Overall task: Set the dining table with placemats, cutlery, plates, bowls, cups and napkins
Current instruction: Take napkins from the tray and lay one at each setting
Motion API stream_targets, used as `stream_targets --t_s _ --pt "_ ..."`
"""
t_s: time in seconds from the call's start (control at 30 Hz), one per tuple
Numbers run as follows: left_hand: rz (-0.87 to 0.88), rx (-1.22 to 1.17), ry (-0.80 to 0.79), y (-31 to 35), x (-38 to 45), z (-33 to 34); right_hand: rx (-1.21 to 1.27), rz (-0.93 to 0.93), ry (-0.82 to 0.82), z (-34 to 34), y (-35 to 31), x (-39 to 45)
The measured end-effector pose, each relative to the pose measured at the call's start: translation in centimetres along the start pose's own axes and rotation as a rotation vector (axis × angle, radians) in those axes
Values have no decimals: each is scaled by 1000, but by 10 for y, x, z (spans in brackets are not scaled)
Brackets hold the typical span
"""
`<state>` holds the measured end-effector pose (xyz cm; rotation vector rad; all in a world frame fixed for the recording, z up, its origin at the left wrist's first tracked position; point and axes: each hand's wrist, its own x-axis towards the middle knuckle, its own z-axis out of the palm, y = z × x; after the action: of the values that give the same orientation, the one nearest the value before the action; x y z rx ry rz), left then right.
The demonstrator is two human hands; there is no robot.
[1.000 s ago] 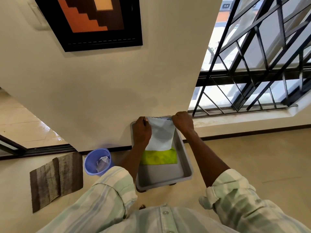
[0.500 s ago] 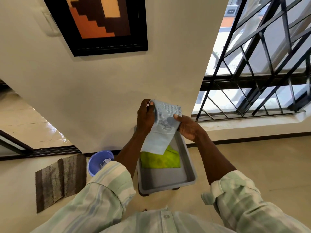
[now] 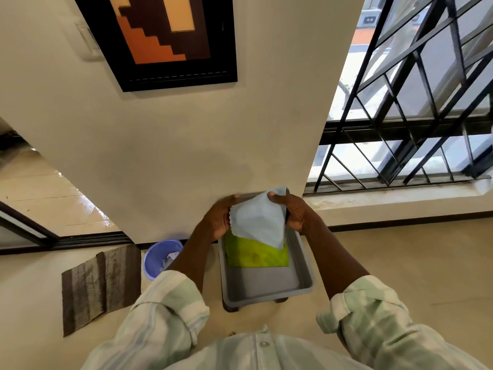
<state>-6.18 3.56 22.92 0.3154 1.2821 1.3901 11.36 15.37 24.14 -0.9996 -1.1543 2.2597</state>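
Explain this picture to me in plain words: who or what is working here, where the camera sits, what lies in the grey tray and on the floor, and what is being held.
There is no machine, only a person. The camera is worn on the head and looks down, so you see striped sleeves and both hands. The left hand and right hand together hold a pale blue cloth, probably a napkin, above a grey tray. A yellow-green cloth lies in the tray. On the floor to the left stand a blue bin with scrap inside and a brown woven mat. A framed picture hangs on the wall above; a barred window is at right.
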Motion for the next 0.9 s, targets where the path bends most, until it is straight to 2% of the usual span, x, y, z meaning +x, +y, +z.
stream_targets --t_s 0.1,0.2,0.37,0.5,0.63,0.8,0.9 --pt "31 39 70 -17 12 -4 -17 57 65 -11 9 1" --pt "76 180 129 -23 19 -9 -84 101 139 -18 15 1" --pt "58 221 95 -26 22 -10 -147 92 386 -27 20 3" --pt "64 186 131 -30 21 -7 -172 -14 420 -35 33 7" --pt "108 183 158 -30 26 -10 -347 -121 420 -37 39 10" --pt "193 186 192 -26 24 -9 -565 -167 406 -33 37 9" --pt "246 212 219 -24 25 -12 -629 -224 417 -31 36 9"
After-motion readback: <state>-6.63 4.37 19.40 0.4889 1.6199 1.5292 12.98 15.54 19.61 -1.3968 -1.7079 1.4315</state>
